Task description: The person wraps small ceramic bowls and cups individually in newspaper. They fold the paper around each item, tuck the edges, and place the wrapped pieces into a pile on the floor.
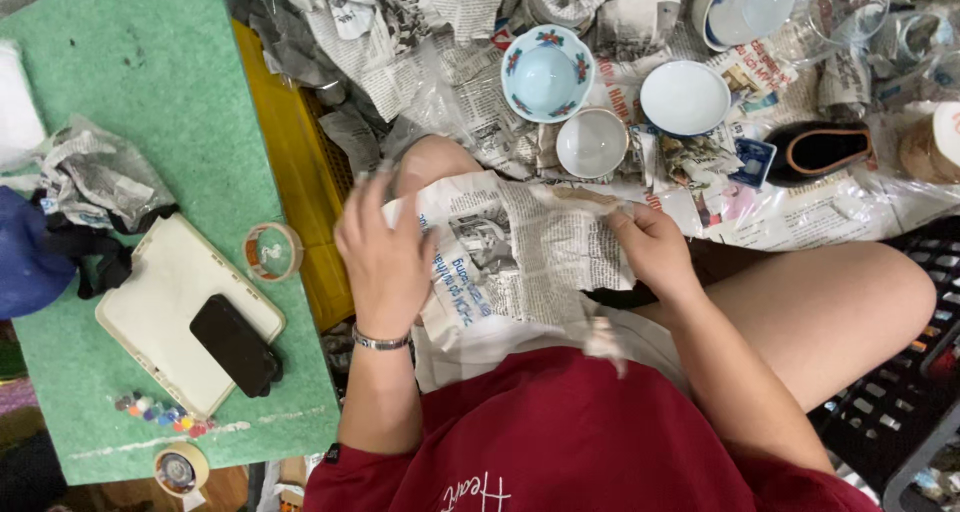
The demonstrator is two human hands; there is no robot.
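A crumpled sheet of newspaper (520, 247) lies across my lap, bulging as if wrapped round something I cannot see. My left hand (385, 257), with a metal bracelet at the wrist, presses flat on the sheet's left side. My right hand (652, 247) pinches the sheet's right edge. Just beyond the paper stand a small white bowl (591, 144), a blue-and-red patterned bowl (547, 74) and a plain white bowl (684, 98), all on spread newspaper.
A green mat (150, 92) to my left carries a white tablet (170, 302) with a black phone (235, 345), a tape roll (272, 251) and crumpled paper (95, 177). A yellow crate (295, 172) borders it. A black dish (820, 150), glassware (840, 7) and black crates (900, 392) sit to the right.
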